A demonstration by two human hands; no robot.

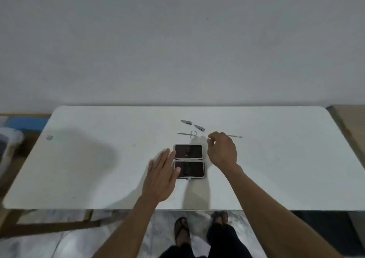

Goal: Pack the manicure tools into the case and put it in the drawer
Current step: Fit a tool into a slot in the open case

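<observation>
Slim tool (235,136) partly behind right hand (223,151)

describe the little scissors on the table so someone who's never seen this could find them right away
On the white table, find the open dark-lined case lying flat between the two hands. Just beyond its far edge lies a small cluster of metal tools; the scissors are the nearest to the case. They alone have two round finger loops, with a thin point stretching left, unlike the stubby nail clippers behind them.

head view | faces forward-down — table (98,159) close below | wall beyond
</observation>
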